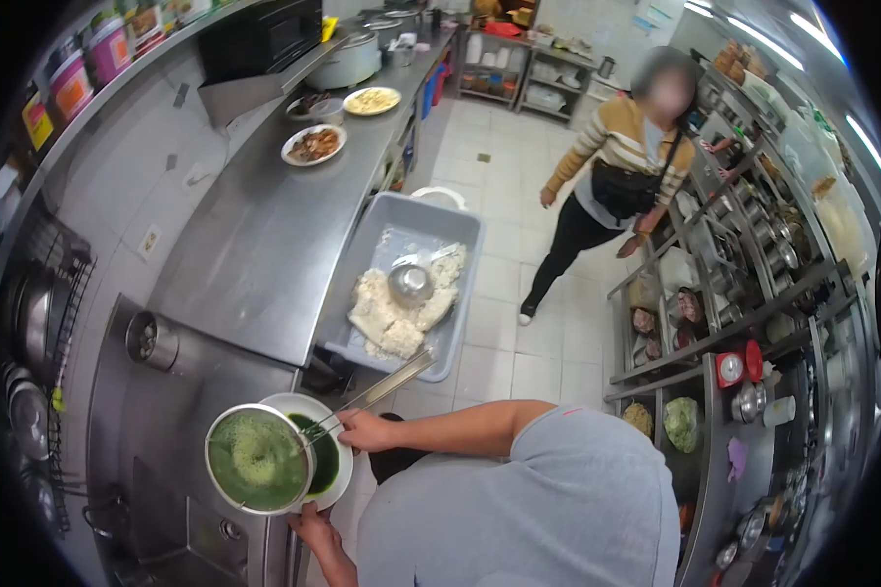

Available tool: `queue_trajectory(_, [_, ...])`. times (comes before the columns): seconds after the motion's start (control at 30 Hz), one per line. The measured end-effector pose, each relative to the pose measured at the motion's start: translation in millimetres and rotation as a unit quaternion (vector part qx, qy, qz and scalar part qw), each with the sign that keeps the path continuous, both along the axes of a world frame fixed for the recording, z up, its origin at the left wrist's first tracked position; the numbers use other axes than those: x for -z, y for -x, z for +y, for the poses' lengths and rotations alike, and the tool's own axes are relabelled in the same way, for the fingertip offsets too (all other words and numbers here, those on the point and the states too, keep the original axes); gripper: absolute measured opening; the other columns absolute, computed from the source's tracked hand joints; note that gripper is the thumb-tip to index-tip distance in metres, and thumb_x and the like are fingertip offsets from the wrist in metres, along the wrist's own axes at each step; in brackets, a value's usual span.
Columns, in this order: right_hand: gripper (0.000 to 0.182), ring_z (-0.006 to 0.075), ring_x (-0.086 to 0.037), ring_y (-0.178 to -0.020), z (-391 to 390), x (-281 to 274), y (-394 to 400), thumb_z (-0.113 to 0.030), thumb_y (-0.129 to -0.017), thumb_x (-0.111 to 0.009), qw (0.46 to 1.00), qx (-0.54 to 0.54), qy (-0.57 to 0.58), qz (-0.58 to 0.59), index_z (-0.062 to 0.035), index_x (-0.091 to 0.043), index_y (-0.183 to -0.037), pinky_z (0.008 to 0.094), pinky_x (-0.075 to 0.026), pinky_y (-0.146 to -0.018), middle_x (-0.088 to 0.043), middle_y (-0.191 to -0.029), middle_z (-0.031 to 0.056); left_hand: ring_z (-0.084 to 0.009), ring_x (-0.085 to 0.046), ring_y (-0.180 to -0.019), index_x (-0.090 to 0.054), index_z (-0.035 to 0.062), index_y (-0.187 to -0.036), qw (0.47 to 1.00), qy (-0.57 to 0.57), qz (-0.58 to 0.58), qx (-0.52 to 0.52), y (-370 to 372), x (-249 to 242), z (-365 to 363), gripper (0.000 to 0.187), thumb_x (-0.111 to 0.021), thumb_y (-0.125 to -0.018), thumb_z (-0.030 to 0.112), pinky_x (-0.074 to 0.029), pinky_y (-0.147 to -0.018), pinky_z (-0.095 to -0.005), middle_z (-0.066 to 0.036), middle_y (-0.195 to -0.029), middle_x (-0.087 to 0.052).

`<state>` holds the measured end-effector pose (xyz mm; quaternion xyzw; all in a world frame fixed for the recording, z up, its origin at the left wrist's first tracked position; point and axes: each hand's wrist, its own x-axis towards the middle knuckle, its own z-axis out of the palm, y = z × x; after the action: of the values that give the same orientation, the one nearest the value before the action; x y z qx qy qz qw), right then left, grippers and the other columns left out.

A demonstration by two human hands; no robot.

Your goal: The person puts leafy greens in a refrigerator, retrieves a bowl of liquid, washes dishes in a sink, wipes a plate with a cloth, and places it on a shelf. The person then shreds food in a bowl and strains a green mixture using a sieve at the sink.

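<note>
We count two working hands, one strainer, one white bowl of green liquid, one grey tub, one metal bowl inside it, two plates of food on the worktop, one steel canister by the sink, one red scale and one other person.

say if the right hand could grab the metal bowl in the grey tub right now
Probably not as is: the right hand is closed on a long metal handle. The metal bowl lies uncovered in the grey tub, so once freed, that hand might get there.
</note>
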<state>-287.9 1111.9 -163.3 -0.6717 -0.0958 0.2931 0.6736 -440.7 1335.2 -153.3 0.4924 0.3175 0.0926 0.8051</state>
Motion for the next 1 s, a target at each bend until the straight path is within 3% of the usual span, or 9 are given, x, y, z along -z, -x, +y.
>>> queue_trajectory(0.1, [0.034, 0.0215, -0.073, -0.066, 31, 4, -16, -0.006, -0.088, -0.058, 0.995, 0.023, 0.056, -0.086, 0.001, -0.072, -0.118, 0.0372, -0.062, -0.06, -0.075, -0.086, 0.0159, -0.0395, -0.061, -0.126, -0.031, 0.0011, -0.156, 0.999, 0.009, 0.028, -0.023, -5, 37, 41, 0.074, -0.062, -0.088, -0.007, -0.061, -0.093, -0.054, -0.023, -0.151, -0.046])
queue_trajectory(0.17, [0.033, 0.0203, -0.073, -0.071, 52, 4, -36, -0.008, -0.088, -0.059, 0.997, -0.019, 0.054, -0.047, 0.0013, -0.072, -0.117, 0.0365, -0.062, -0.063, -0.076, -0.089, 0.0147, -0.0359, -0.063, -0.123, -0.038, 0.0007, -0.152, 0.999, 0.0, 0.036, -0.033, -17, 26, 52, 0.067, -0.061, -0.09, -0.006, -0.063, -0.09, -0.0526, -0.022, -0.147, -0.052])
queue_trajectory(0.23, [0.031, 0.0168, -0.073, -0.082, 75, 20, -50, -0.005, -0.093, -0.059, 0.999, -0.037, 0.014, 0.021, 0.0004, -0.071, -0.121, 0.0337, -0.061, -0.073, -0.076, -0.094, 0.0112, -0.0338, -0.069, -0.116, -0.044, 0.0001, -0.148, 0.999, 0.002, 0.029, -0.038, -27, 37, 74, 0.059, -0.063, -0.092, -0.002, -0.066, -0.083, -0.0483, -0.022, -0.141, -0.058])
queue_trajectory(0.33, [0.033, 0.018, -0.074, -0.089, 112, 19, -70, -0.005, -0.099, -0.06, 0.996, -0.074, 0.04, -0.004, 0.0029, -0.064, -0.131, 0.0318, -0.063, -0.074, -0.075, -0.106, 0.0116, -0.0354, -0.072, -0.111, -0.045, -0.0009, -0.146, 0.997, -0.006, 0.07, -0.027, -37, 38, 113, 0.054, -0.063, -0.094, -0.002, -0.068, -0.079, -0.0463, -0.022, -0.137, -0.061])
queue_trajectory(0.4, [0.036, 0.0162, -0.072, -0.077, 140, 52, -84, -0.006, -0.096, -0.062, 0.997, -0.059, 0.039, -0.018, 0.0026, -0.064, -0.131, 0.0312, -0.062, -0.064, -0.075, -0.095, 0.0115, -0.0369, -0.072, -0.112, -0.045, -0.0026, -0.145, 0.997, -0.015, 0.061, -0.033, -48, 39, 133, 0.053, -0.062, -0.095, -0.003, -0.069, -0.08, -0.0478, -0.024, -0.136, -0.061])
queue_trajectory(0.47, [0.033, 0.0164, -0.072, -0.078, 150, 48, -94, -0.006, -0.098, -0.061, 0.996, -0.08, -0.002, 0.026, 0.0026, -0.065, -0.13, 0.031, -0.062, -0.065, -0.075, -0.097, 0.0113, -0.0359, -0.074, -0.106, -0.049, -0.0075, -0.14, 0.995, -0.025, 0.076, -0.051, -56, 36, 137, 0.048, -0.062, -0.095, -0.001, -0.068, -0.081, -0.0482, -0.024, -0.128, -0.065])
queue_trajectory(0.67, [0.032, 0.0186, -0.073, -0.078, 193, 59, -123, -0.005, -0.099, -0.06, 0.994, -0.09, 0.021, 0.05, 0.0039, -0.063, -0.13, 0.0319, -0.063, -0.066, -0.075, -0.104, 0.0129, -0.042, -0.07, -0.115, -0.035, -0.008, -0.149, 0.997, 0.017, 0.07, -0.024, -87, 40, 182, 0.056, -0.055, -0.097, -0.007, -0.068, -0.087, -0.0498, -0.028, -0.141, -0.054])
queue_trajectory(0.87, [0.036, 0.0219, -0.075, -0.088, 225, 71, -117, -0.004, -0.101, -0.056, 0.995, -0.059, 0.059, 0.048, 0.0045, -0.059, -0.136, 0.0343, -0.065, -0.074, -0.073, -0.113, 0.0149, -0.0407, -0.072, -0.112, -0.038, -0.0057, -0.149, 0.997, 0.012, 0.071, -0.01, -111, 53, 228, 0.055, -0.056, -0.097, -0.006, -0.068, -0.087, -0.049, -0.027, -0.137, -0.059])
queue_trajectory(1.0, [0.042, 0.0224, -0.074, -0.093, 234, 73, -104, -0.017, -0.106, -0.059, 0.998, -0.047, 0.038, 0.027, 0.0057, -0.054, -0.141, 0.034, -0.063, -0.074, -0.072, -0.117, 0.0171, -0.0368, -0.074, -0.107, -0.044, -0.0014, -0.15, 0.997, 0.023, 0.073, -0.013, -115, 47, 248, 0.053, -0.057, -0.099, -0.003, -0.068, -0.081, -0.0455, -0.024, -0.134, -0.062])
